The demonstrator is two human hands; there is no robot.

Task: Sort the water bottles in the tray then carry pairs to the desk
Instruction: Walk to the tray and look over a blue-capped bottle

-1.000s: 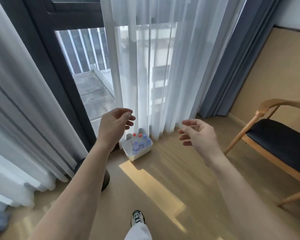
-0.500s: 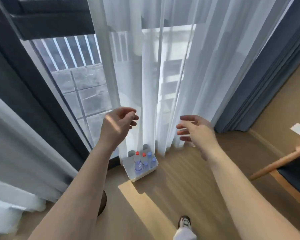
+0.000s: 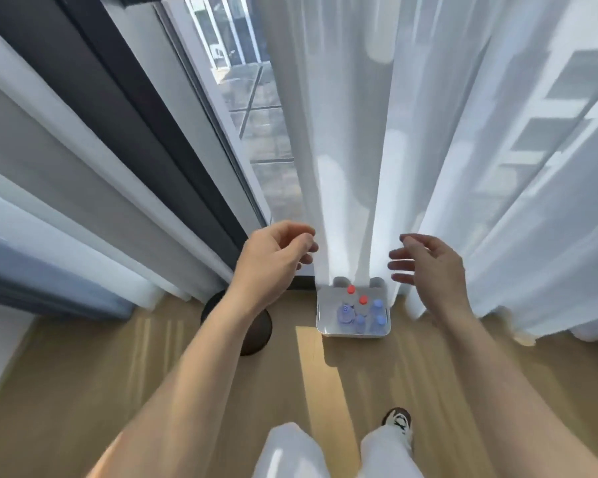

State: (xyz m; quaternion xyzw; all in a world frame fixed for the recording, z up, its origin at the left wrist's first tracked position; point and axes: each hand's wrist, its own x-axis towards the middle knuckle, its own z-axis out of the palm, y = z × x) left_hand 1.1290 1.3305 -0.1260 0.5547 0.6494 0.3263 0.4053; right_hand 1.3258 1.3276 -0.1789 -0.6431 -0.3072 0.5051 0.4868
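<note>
Plastic bottles (image 3: 377,307) in tray (image 3: 321,310) prob. light, slick, squashy, so grip mid-body; left hand (image 3: 273,258) & right hand (image 3: 432,265) above tray, fingers (image 3: 399,264) apart, empty.

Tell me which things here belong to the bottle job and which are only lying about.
For the job: white tray on the floor; red-capped bottles and blue-capped bottles in it; left hand and right hand, both empty.
Only lying about: sheer curtain; dark round object on the floor; shoe.

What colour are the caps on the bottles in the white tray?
Two are red caps, the rest blue caps; the head view shows them best.
</note>
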